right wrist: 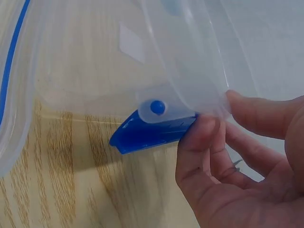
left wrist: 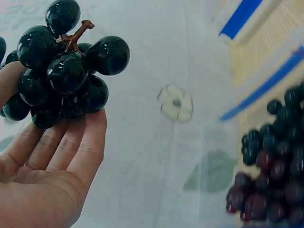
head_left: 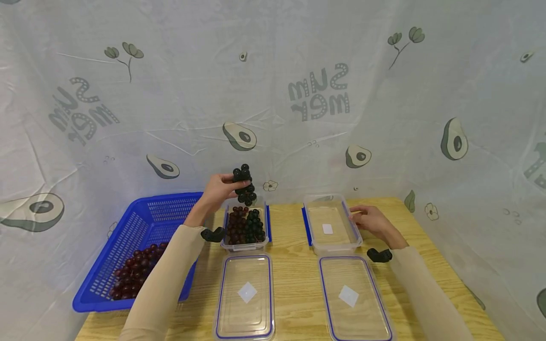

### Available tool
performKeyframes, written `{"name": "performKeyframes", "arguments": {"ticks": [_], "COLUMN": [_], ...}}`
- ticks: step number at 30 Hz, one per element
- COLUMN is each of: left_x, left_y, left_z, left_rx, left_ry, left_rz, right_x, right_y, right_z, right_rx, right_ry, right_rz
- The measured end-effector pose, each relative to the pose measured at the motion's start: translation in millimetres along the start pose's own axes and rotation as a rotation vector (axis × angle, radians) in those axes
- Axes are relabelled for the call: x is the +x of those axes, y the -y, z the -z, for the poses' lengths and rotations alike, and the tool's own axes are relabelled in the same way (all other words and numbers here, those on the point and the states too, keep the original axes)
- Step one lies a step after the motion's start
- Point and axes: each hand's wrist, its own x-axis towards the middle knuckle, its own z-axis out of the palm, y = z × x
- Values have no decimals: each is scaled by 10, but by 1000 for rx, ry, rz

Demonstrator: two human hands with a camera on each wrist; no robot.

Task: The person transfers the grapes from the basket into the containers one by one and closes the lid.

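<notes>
My left hand [head_left: 218, 190] grips a bunch of black grapes [head_left: 245, 185], raised above the far end of the left plastic container [head_left: 267, 239]. In the left wrist view, a brown stem [left wrist: 76, 37] sticks out of this bunch, with fingers beneath it. Dark red grapes [head_left: 236, 226] and dark green-black grapes [head_left: 254, 226] lie side by side in that container. At the right container [head_left: 337, 247], my right hand [head_left: 370, 220] pinches the clear wall beside a folded-down blue latch [right wrist: 152, 135]. A white label [head_left: 327, 229] shows inside this container, which holds no fruit.
A blue basket [head_left: 141, 208] with dark red grapes [head_left: 136, 270] stands on the left. Two clear lids with blue seals, a left lid [head_left: 245, 312] and a right lid [head_left: 358, 317], lie in front of the containers. A patterned curtain [head_left: 273, 156] hangs behind the wooden table [head_left: 294, 284].
</notes>
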Motion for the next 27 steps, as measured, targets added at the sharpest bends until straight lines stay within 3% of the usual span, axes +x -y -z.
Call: {"name": "performKeyframes", "arguments": {"ticks": [5, 8, 14, 18, 27], "left_x": [98, 160, 269, 322, 417], "left_y": [-7, 19, 103, 151, 315], "left_z": [-248, -401, -733, -927, -1391], "left_rx": [-3, 15, 7, -21, -94], "left_ry": [24, 32, 68, 74, 49], "left_rz": [21, 29, 38, 78, 130], "right_x": [50, 78, 98, 91, 78], "right_y": [-61, -84, -73, -56, -66], "right_z": [57, 74, 78, 85, 73], "right_rx": [153, 191, 179, 164, 158], "right_ry": [76, 105, 118, 119, 110], "right_rz": [-2, -3, 3, -1, -6]}}
